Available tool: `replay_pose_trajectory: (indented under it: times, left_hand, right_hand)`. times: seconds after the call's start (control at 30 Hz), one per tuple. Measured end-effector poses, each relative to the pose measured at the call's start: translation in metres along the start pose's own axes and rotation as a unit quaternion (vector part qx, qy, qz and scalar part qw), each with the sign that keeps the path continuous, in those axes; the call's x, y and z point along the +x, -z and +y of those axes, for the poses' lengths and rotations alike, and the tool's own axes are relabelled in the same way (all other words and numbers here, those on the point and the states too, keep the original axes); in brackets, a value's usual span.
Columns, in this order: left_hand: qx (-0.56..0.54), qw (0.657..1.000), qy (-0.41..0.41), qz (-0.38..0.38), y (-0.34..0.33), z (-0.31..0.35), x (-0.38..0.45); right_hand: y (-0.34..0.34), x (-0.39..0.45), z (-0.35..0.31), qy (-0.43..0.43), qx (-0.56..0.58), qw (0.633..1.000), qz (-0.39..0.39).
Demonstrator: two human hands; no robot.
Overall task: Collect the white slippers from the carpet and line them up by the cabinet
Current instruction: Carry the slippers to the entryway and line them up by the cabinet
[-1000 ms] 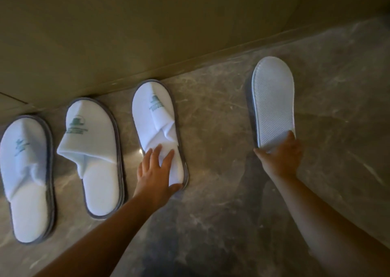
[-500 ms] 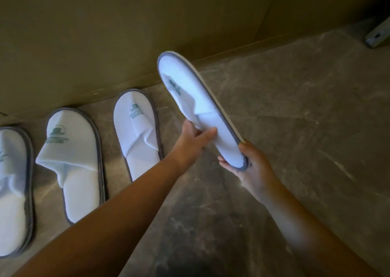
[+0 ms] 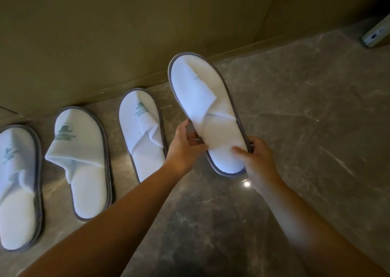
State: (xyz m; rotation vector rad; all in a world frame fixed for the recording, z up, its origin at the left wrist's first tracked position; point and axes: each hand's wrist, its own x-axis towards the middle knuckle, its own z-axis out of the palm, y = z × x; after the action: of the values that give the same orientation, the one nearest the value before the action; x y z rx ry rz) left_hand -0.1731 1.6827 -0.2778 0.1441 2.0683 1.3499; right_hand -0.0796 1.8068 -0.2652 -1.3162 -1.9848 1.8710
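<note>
Above the floor [image 3: 295, 129], left hand [image 3: 185, 148] and right hand [image 3: 259, 160] fingers clamp 1 slipper [image 3: 202, 99].

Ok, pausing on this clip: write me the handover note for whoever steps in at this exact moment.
Left hand: pinching the left edge of the fourth slipper, held above the floor.
Right hand: gripping its heel end, thumb on the insole.
Done: three slippers lie in a row along the cabinet base: the far-left slipper, the second slipper and the third slipper, all upper side up.
Left: set the held slipper down on the marble floor right of the third, toe toward the cabinet.
</note>
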Motion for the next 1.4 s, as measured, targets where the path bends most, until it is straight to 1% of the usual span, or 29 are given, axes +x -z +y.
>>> replay_pose_trajectory:
  times: [0.07, 0.13, 0.17, 0.27, 0.3, 0.37, 0.43, 0.5, 0.57, 0.7, 0.87, 1.0, 1.17, 1.4]
  left_hand:
    - [0.103, 0.995, -0.008, 0.011, 0.012, -0.012, -0.005]
    - [0.203, 0.979, -0.01, 0.025, 0.027, -0.028, -0.011]
    - [0.253, 0.967, -0.011, 0.018, 0.036, -0.037, -0.014]
    - [0.395, 0.918, -0.017, -0.039, 0.06, -0.065, -0.02]
    - [0.427, 0.903, -0.016, -0.054, 0.065, -0.074, -0.021]
    - [0.462, 0.884, -0.012, -0.071, 0.071, -0.088, -0.022]
    - [0.478, 0.874, -0.017, -0.08, 0.071, -0.096, -0.023]
    - [0.492, 0.866, -0.028, -0.079, 0.07, -0.101, -0.023]
    - [0.499, 0.863, -0.032, -0.077, 0.069, -0.105, -0.022]
    - [0.5, 0.862, -0.034, -0.074, 0.069, -0.107, -0.022]
    - [0.507, 0.859, -0.037, -0.064, 0.067, -0.11, -0.02]
    - [0.494, 0.867, -0.039, -0.058, 0.065, -0.111, -0.022]
    - [0.482, 0.873, -0.039, -0.061, 0.065, -0.11, -0.023]
    - [0.477, 0.876, -0.035, -0.066, 0.066, -0.107, -0.025]
  right_hand:
    - [-0.006, 0.009, 0.008, -0.005, -0.018, 1.0, 0.004]
    - [-0.016, 0.016, 0.016, -0.022, -0.026, 0.999, 0.007]
    - [-0.022, 0.019, 0.019, -0.032, -0.029, 0.999, 0.01]
    - [-0.036, 0.028, 0.03, -0.047, -0.066, 0.996, 0.036]
    - [-0.039, 0.029, 0.033, -0.043, -0.095, 0.993, 0.049]
    - [-0.041, 0.031, 0.037, -0.019, -0.173, 0.982, 0.072]
    - [-0.042, 0.029, 0.039, 0.021, -0.277, 0.958, 0.077]
    - [-0.045, 0.025, 0.041, 0.048, -0.362, 0.93, 0.043]
    - [-0.05, 0.022, 0.043, 0.055, -0.399, 0.915, 0.006]
    - [-0.06, 0.019, 0.046, 0.045, -0.455, 0.889, -0.007]
    - [-0.068, 0.02, 0.047, 0.044, -0.463, 0.885, -0.007]
    - [-0.07, 0.019, 0.048, 0.054, -0.461, 0.886, -0.014]
    - [-0.069, 0.019, 0.049, 0.055, -0.475, 0.878, -0.021]
    - [-0.067, 0.016, 0.05, 0.057, -0.473, 0.879, -0.018]
